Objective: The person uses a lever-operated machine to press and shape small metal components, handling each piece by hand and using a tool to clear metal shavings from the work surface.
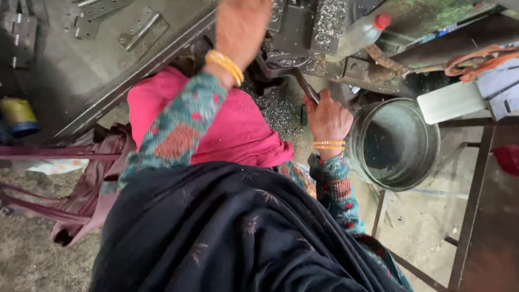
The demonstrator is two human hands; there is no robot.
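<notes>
While I watch from above, work reads as mid-stroke.
Right hand (327,120): clenched on dark lever (305,86) (beside metal tin (427,140)).
Left hand (240,24): fingers cropped; cannot tell.
Next: steady pull, I judge.

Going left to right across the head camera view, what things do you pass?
Yellow and blue spool → pink cloth → right hand gripping a dark metal lever → round metal tub → flat pale metal plate. The left hand reaches up above the pink cloth.
</notes>
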